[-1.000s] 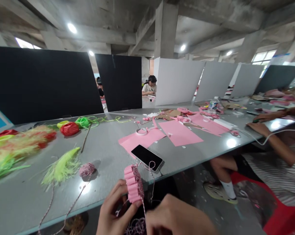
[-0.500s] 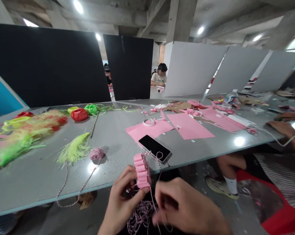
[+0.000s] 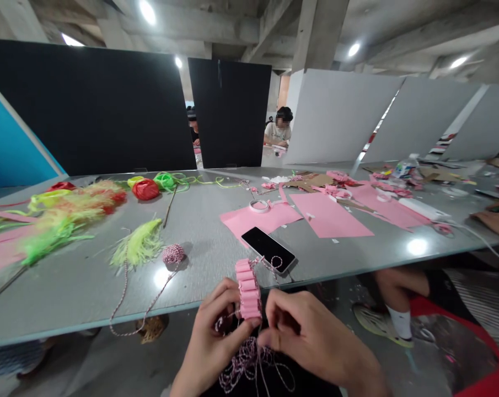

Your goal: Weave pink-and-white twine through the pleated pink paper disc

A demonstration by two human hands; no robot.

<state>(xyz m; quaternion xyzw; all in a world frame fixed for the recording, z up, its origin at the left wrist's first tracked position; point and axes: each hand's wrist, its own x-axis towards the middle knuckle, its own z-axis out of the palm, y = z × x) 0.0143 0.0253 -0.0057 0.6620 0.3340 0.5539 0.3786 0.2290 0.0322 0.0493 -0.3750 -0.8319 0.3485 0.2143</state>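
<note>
Grey worktable (image 3: 87, 309), left hand (image 3: 216, 339) pinching pink paper-roll bundle (image 3: 249, 289), right hand (image 3: 311, 336) pinching twine (image 3: 247, 364)

A shared craft workshop in a bare concrete hall

Long grey tables (image 3: 199, 286) carry pink paper (image 3: 330, 215) and twine, tall partition boards (image 3: 92, 105) divide the seats, and another person (image 3: 280, 132) works beyond, under concrete beams (image 3: 178, 22).

My left hand (image 3: 216, 336) is curled, fingers wrapped inward, thumb on top. Right hand (image 3: 311, 336) sits just beside it, fingers bent and pinching, both wrists low.
</note>
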